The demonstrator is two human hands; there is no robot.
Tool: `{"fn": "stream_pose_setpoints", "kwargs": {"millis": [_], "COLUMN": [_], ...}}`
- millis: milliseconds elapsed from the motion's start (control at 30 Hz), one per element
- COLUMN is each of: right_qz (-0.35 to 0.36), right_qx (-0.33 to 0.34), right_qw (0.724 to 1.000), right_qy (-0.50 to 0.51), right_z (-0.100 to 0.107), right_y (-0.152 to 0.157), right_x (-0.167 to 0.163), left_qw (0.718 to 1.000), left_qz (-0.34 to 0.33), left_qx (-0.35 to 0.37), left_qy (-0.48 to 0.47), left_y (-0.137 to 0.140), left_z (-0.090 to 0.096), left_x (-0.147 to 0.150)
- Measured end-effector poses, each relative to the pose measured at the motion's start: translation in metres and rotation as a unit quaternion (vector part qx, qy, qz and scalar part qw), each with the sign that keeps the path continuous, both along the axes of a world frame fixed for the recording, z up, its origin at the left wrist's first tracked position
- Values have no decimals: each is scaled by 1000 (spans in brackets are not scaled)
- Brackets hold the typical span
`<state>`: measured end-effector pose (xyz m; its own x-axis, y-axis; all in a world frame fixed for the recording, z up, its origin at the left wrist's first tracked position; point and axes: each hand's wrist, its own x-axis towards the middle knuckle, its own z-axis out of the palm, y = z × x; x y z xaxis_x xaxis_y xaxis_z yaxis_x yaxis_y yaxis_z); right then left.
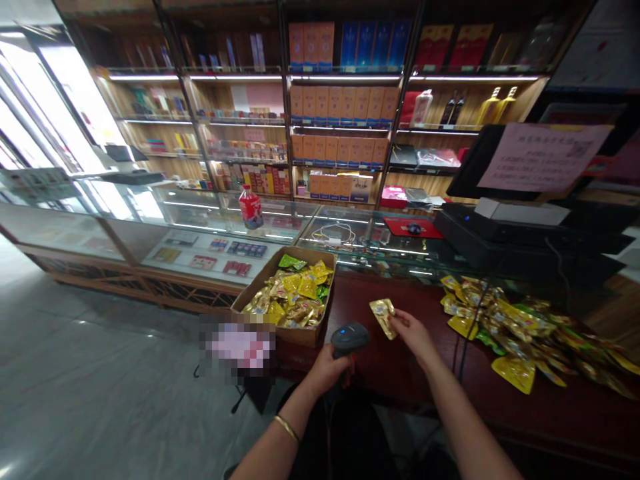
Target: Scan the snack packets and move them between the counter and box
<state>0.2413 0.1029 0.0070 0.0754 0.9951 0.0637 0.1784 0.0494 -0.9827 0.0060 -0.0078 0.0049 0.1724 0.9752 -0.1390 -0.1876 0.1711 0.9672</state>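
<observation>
My left hand (331, 371) is wrapped round the handle of a dark barcode scanner (350, 337), whose head shows a small blue light. Pinched by its edge in my right hand (411, 333) is a gold foil snack packet (383, 317), held above the dark red counter (350, 297) to the right of the scanner head. On the left, an open cardboard box (300, 337) holds many yellow, gold and green packets (293, 290). Over to the right, a loose heap of similar packets (523, 320) lies on the counter.
Behind the counter stands a glass display case (280, 223) with a red-labelled bottle (251, 208) on top. A monitor with a paper sheet (543, 157), a black till unit (495, 230) and a mouse (414, 229) are at the right. A thin cable (473, 320) crosses the heap.
</observation>
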Motion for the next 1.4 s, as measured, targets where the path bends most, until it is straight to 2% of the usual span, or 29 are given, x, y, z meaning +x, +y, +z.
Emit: {"fn": "stream_pose_setpoints", "kwargs": {"millis": [67,133,167,233,300,333,400,500,533,600,700,800,933,1000,1067,1133,1200,1300,1333,1400], "right_qz": [91,162,174,153,118,98,48,-83,-154,-223,-216,-169,-127,-122,-115,-107,-135,-239,-253,-234], "right_qx": [20,62,77,90,92,89,73,-1,-44,-87,-121,-137,-110,-58,26,108,144,87,56,17], "right_qw": [994,983,981,982,980,980,980,964,930,863,822,808,803,804,809,822,837,840,839,848], "right_qy": [57,54,29,-68,-130,-149,-180,-254,-331,-444,-513,-548,-572,-580,-575,-548,-510,-479,-478,-475], "right_z": [35,73,90,115,125,123,106,57,38,4,-26,-31,-28,-33,-39,-43,-42,-38,-36,-35], "right_y": [12,29,38,55,68,72,74,69,67,65,65,59,29,7,-14,-28,-35,-32,-31,-28], "right_x": [-34,-77,-99,-131,-141,-135,-106,-31,-4,45,87,83,39,20,9,6,6,7,6,5], "left_qw": [1000,1000,1000,1000,1000,1000,999,1000,1000,1000,1000,1000,1000,1000,1000,1000,999,999,999,1000], "left_qz": [3,10,12,12,15,19,25,16,11,7,13,21,21,19,17,15,16,19,18,14], "left_qx": [1,-1,-4,-12,-18,-18,-17,-11,-10,-14,-22,-20,-11,-1,6,7,2,-6,-6,-4], "left_qy": [-1,-2,0,7,15,16,15,7,5,3,7,8,-3,-2,6,18,28,30,27,25], "left_y": [-1,-1,-2,-2,-3,-3,-4,-3,-3,-2,-1,0,0,0,-2,-2,-3,-3,-3,-3], "left_z": [1,3,4,4,3,2,-1,-2,-2,-1,0,-3,-6,-6,-4,-3,-2,-2,-1,0], "left_x": [1,1,0,0,-1,-1,-2,-2,-2,-2,-2,-1,-1,-2,-3,-3,-3,-3,-3,-2]}}
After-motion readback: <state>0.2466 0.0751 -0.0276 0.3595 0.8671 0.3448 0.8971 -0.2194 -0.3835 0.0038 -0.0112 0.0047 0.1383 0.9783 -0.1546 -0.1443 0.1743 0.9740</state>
